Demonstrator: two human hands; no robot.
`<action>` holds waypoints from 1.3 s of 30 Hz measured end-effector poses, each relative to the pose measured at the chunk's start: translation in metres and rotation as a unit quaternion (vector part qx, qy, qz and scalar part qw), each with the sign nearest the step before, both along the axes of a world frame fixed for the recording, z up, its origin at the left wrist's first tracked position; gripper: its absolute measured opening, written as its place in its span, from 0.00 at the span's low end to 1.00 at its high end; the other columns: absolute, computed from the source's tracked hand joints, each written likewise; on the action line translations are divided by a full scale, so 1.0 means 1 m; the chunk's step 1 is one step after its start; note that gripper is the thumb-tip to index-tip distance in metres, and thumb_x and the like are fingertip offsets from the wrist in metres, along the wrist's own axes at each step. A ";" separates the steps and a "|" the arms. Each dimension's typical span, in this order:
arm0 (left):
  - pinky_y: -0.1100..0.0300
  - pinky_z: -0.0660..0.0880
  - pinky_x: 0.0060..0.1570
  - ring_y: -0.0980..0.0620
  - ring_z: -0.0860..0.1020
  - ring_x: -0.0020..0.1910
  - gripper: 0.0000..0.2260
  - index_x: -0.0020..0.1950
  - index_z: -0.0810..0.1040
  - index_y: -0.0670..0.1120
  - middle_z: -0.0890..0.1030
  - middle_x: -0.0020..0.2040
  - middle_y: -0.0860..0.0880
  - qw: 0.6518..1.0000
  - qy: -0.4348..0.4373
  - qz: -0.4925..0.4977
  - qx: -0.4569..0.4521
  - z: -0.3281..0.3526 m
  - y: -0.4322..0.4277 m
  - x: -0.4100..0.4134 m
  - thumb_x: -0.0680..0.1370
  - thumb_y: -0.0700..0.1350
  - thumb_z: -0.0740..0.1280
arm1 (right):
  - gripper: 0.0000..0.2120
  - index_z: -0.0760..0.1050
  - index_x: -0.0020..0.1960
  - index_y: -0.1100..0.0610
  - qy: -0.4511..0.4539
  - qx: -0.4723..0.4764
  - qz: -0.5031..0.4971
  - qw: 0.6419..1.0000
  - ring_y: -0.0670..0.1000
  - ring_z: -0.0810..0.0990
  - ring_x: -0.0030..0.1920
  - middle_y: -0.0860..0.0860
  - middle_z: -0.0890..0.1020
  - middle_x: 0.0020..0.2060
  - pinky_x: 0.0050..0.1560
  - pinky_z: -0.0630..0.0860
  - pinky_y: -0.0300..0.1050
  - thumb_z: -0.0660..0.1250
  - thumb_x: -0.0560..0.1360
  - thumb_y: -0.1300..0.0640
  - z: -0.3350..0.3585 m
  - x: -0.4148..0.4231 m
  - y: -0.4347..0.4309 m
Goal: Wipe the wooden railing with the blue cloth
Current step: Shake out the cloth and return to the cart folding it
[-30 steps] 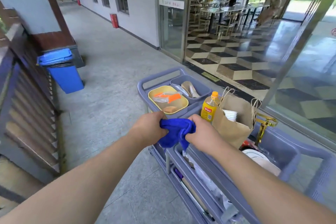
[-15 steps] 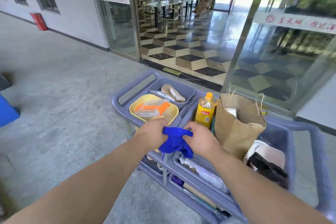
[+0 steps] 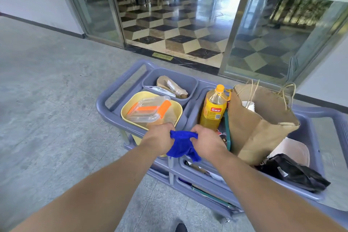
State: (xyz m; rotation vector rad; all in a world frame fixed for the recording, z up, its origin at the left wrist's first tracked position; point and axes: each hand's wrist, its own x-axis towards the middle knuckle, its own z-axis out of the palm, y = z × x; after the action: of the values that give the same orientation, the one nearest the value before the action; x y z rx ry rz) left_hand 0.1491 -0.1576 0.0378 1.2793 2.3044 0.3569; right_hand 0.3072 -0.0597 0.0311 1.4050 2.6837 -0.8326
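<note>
Blue cloth (image 3: 183, 145) is bunched between left hand (image 3: 159, 137) and right hand (image 3: 204, 140), both gripping it above the cart (image 3: 116, 98); seemingly still readying it, next turn toward the unseen railing.

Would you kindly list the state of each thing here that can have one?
blue cloth: bunched, gripped by both hands.
left hand: closed on the cloth.
right hand: closed on the cloth.
bottle: upright, capped.
paper bag: open, upright.
glass door: open.
</note>
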 end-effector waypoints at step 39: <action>0.53 0.69 0.43 0.44 0.78 0.53 0.15 0.61 0.80 0.50 0.76 0.58 0.47 0.934 0.186 -0.306 0.000 -0.054 0.032 -0.027 0.77 0.52 0.66 | 0.15 0.80 0.61 0.54 -0.154 0.088 0.011 0.984 0.59 0.72 0.63 0.55 0.75 0.59 0.54 0.80 0.57 0.63 0.81 0.49 -0.046 -0.029 -0.020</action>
State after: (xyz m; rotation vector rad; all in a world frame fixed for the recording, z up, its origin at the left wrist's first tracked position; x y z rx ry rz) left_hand 0.1216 -0.1256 -0.0158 2.1141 2.0251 -0.1129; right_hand 0.2778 -0.0792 -0.0151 1.3989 2.5758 -0.3450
